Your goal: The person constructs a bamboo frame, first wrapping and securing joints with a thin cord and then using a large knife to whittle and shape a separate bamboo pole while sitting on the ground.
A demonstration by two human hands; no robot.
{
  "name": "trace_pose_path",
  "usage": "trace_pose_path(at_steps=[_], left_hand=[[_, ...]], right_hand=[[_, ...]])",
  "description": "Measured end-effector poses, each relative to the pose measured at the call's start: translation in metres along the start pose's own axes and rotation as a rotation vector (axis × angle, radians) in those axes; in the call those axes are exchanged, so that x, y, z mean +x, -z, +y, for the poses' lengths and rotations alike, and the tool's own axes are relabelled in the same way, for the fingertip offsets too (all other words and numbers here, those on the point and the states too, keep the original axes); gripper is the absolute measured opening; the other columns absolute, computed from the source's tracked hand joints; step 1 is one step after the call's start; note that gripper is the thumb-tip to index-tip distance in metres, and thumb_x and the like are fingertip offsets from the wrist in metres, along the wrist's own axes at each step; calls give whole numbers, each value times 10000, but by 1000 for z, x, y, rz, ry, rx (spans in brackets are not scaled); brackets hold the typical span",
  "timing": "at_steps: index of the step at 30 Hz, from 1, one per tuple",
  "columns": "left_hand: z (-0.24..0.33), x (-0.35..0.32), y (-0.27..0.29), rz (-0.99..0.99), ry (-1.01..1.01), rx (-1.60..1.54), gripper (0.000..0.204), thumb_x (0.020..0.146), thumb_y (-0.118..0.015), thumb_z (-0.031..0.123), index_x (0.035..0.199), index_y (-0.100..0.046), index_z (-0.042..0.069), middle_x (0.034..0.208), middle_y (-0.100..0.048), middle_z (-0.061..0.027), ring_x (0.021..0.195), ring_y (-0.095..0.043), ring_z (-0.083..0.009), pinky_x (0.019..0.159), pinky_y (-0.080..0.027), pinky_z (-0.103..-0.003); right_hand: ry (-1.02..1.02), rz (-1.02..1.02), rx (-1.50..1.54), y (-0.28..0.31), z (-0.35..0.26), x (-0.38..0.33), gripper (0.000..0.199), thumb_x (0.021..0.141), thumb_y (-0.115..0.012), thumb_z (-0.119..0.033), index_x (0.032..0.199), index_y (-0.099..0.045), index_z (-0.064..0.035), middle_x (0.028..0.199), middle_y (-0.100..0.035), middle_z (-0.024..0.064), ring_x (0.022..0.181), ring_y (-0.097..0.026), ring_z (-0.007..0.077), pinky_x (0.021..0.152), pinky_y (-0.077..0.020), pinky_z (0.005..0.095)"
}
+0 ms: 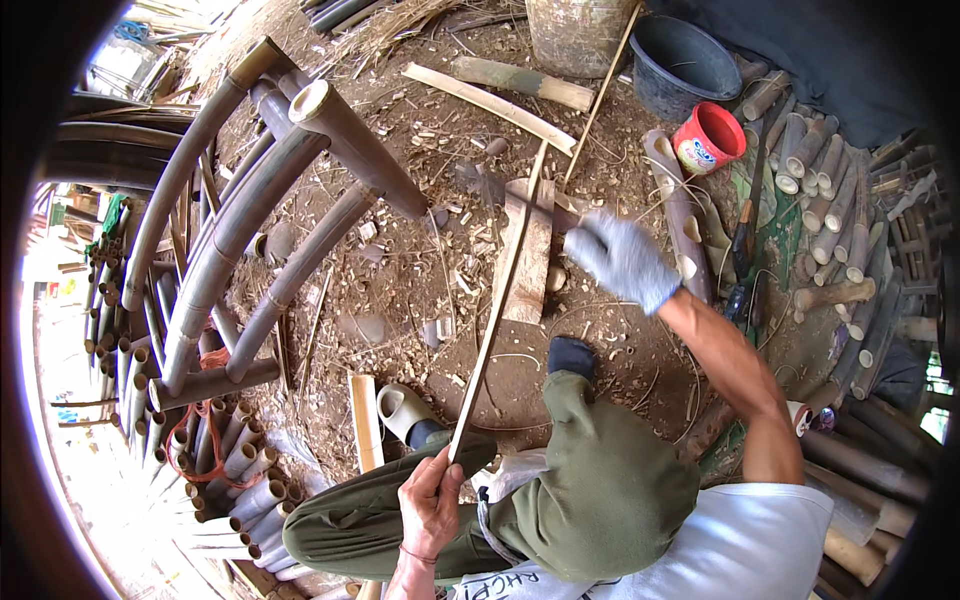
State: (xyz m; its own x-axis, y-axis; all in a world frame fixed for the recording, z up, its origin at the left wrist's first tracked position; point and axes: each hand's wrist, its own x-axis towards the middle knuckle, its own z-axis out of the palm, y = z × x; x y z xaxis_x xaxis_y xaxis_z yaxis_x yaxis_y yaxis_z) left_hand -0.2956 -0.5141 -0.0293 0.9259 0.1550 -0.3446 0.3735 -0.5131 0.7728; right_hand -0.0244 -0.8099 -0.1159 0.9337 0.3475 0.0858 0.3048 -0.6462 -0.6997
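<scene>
A long, thin, pale bamboo strip is clenched at its near end by the bare left hand and laid across a wooden block, where a knife is gripped by the gloved right hand.

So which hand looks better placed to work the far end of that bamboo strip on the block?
The right hand, probably. Gloved, it sits beside the block where the strip crosses it, seemingly gripping a blade handle. The bare left hand holds the strip's near end by the knees.
</scene>
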Motion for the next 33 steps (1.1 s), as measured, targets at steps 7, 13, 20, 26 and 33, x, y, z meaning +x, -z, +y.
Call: trace_pose_path(at_steps=[7,13,20,26,33], left_hand=[[-9,-9,6,-35,-44,-2,285,1002,-600,173,1199,-669,-21,705,-602,-103,606,-571,-170,577,-464,-313],[40,81,-17,-106,97,-595,511,1072,-476,361,1436,-480,3,604,-496,18,446,-403,-39,398,-306,-195],[62,119,-34,-96,188,-841,331,1066,-532,295,1299,-606,73,684,-548,18,474,-428,-23,400,-325,-175],[61,93,-32,-154,267,-739,478,1064,-537,280,1482,-471,57,694,-520,40,534,-433,-24,451,-339,-179],[32,20,-11,-307,238,-683,489,1071,-518,249,1499,-441,27,651,-490,55,530,-402,-29,480,-319,-185]], right_hand=[[-321,272,-39,30,72,27,541,997,-526,-545,849,-674,-46,720,-660,182,619,-647,323,573,-483,444],[-129,73,24,-10,-54,-26,400,914,-664,-488,875,-638,-91,711,-655,154,649,-677,348,567,-513,472],[111,-35,-59,-41,-79,-59,390,828,-758,-472,903,-634,-110,711,-625,132,640,-647,341,589,-505,445],[-179,79,-42,-38,-65,-25,443,912,-651,-539,871,-637,-99,626,-626,149,598,-664,358,536,-507,467],[-217,241,42,-1,0,16,561,988,-500,-583,903,-653,-50,656,-647,197,655,-683,387,574,-522,475]])
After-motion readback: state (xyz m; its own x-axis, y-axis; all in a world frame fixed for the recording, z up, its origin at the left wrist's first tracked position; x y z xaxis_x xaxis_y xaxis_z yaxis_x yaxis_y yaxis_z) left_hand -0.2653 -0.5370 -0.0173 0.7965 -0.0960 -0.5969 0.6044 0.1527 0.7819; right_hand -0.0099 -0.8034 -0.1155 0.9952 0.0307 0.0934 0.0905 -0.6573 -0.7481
